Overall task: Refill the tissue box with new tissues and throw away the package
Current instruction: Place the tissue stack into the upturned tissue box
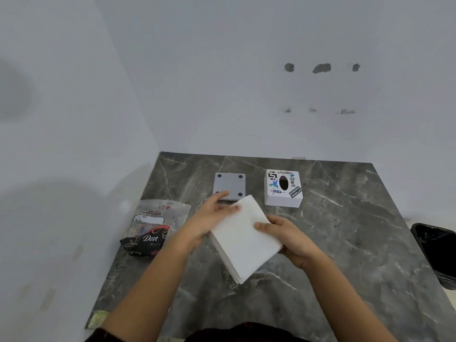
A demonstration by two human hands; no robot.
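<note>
A thick white stack of tissues point(243, 239) is held above the dark marble table point(345, 230), tilted with one corner toward me. My left hand point(209, 218) grips its left edge, fingers over the top. My right hand point(288, 236) holds its right side, thumb on top. The white tissue box point(283, 188), covered in stickers, stands at the back right with its oval slot facing up. Its grey base plate point(230, 185) with black pads lies to the left of it, partly behind my left fingers. The emptied plastic package point(153, 227), black and clear, lies crumpled at the left.
A black-lined waste bin point(436, 253) stands off the table's right edge. White walls close in at the left and back. A patch of yellowish tape point(97, 318) marks the table's near left corner.
</note>
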